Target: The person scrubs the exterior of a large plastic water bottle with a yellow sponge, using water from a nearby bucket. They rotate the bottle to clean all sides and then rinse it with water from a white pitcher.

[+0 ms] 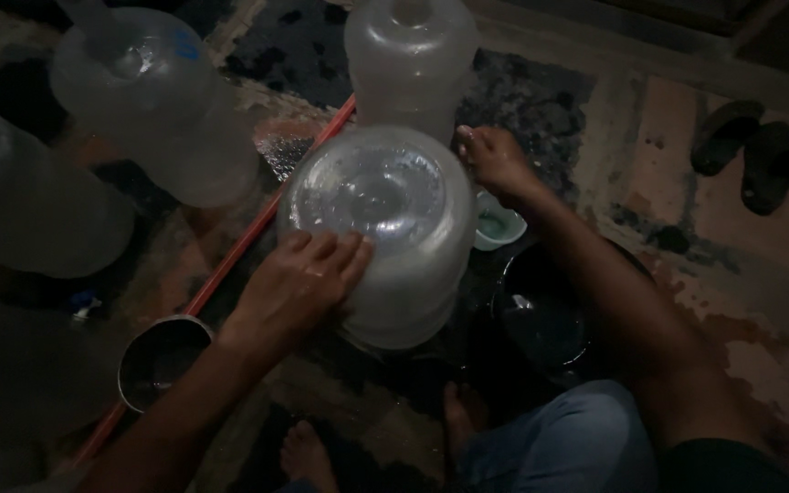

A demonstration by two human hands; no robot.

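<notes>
Big clear water jug [381, 228] is lying tipped on the wet floor [614, 137], base facing up. Left hand [299, 278] is pressing flat on the base, fingers spread; right hand [495, 162] is cupping the far side, steadying it against rolling. Red hose [248, 237] is running beneath

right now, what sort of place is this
Likely a wet washing area at floor level: big clear water jugs stand on a worn, wet floor, beside a metal pot and sandals.

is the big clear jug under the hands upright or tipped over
Tipped: the jug shows its round base to the camera, left hand on the near rim, right hand at the far side.
</notes>
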